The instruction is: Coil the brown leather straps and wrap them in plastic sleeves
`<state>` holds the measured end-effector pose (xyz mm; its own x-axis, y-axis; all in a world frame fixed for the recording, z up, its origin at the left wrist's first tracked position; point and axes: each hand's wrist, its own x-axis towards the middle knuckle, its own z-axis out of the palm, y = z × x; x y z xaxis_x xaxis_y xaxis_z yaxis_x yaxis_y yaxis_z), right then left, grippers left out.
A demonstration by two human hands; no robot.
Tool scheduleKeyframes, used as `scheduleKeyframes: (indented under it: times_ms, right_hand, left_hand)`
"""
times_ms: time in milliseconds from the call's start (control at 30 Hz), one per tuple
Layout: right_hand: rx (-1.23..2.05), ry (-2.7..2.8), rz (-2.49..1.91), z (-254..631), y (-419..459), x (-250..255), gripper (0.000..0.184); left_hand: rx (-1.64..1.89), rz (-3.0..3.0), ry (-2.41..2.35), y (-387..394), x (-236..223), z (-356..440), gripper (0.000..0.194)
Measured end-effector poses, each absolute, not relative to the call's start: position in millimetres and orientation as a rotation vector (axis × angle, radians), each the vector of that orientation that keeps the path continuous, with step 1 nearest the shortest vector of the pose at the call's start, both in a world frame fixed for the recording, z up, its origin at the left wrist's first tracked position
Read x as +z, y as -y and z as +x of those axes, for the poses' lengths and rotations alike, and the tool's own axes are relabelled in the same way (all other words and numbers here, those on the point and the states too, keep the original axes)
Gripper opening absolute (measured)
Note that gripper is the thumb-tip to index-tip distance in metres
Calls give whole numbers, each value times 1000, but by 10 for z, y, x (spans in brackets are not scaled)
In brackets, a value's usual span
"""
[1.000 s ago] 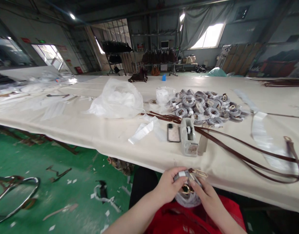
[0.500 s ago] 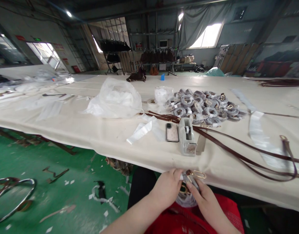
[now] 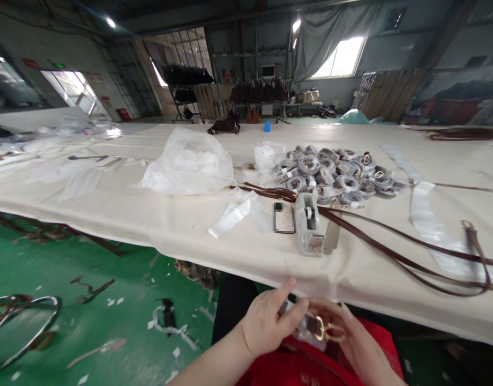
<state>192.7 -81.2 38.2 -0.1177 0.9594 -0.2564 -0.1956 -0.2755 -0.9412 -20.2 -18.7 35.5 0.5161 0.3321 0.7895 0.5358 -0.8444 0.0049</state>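
Note:
Low in front of my red clothing, a coiled strap (image 3: 310, 333) wrapped in clear plastic sits between both hands, with gold-coloured clasps at its right side. My left hand (image 3: 266, 320) has it on the left, index finger and thumb stretched apart across it, the other fingers hidden. Curved around the right side of the coil is my right hand (image 3: 346, 328), its fingers bent over the top beside the clasps. On the table above stands a tape dispenser (image 3: 310, 228), with a small pixelated card (image 3: 284, 218) at its left.
A heap of wrapped strap coils (image 3: 338, 174) lies behind the dispenser. Brown straps (image 3: 375, 244) stretch rightward across the cream table (image 3: 158, 214). A white plastic bag (image 3: 186, 163) stands left, near a plastic strip (image 3: 234, 217). Scraps litter the green floor (image 3: 137, 311).
The coil has turned and dropped slightly, its clasps now lower and facing me. My left index finger and thumb have spread; my right hand has shifted around the coil's right side.

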Motion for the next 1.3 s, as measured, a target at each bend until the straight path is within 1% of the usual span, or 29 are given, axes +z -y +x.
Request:
scheduleKeyframes:
  times_ms: [67, 100, 133, 233, 300, 500, 633, 733, 867, 967, 1033, 1200, 1300]
  right_hand:
    - [1768, 895, -1015, 1946, 758, 520, 74]
    - [1808, 896, -996, 1949, 724, 586, 71]
    - [1812, 925, -1022, 1949, 690, 644, 65]
    - [1734, 1071, -1204, 1934, 607, 744, 37]
    - [1715, 1125, -1258, 1917, 572, 754, 31]
    - [1733, 1237, -1350, 1871, 492, 717, 36]
    - [1756, 1279, -1406, 1840, 471, 698, 42]
    - [1672, 1333, -1453, 1811, 490, 661, 41]
    - [1321, 1589, -1624, 1782, 515, 603, 33]
    - [1145, 1767, -1688, 1778, 514, 599, 28]
    - [1091, 1862, -1682, 1778, 517, 630, 27]
    - [926, 2059, -1533, 1769, 579, 749, 37]
    - [832, 2138, -1445, 1792, 626, 768, 30]
  left_hand:
    - [-1343, -2454, 665, 242, 401, -215, 33]
    - [-1368, -2445, 637, 267, 420, -207, 33]
    - [-1371, -2448, 615, 288, 431, -194, 32]
    - [-1310, -2480, 589, 325, 413, -150, 31]
    - [-1248, -2486, 614, 337, 369, -137, 32]
    - [-987, -2654, 637, 379, 254, -163, 27]
    - [-851, -2787, 614, 410, 192, -191, 28]
    - [-785, -2907, 638, 405, 122, -214, 36]
    - [-803, -3010, 822, 356, 63, -188, 56]
    - [-699, -3070, 921, 320, 77, -110, 58]
    - [-625, -3106, 970, 309, 99, -56, 62]
    - [-580, -3144, 1220, 290, 117, 1, 82]
    - [-646, -3187, 1279, 260, 50, -14, 91]
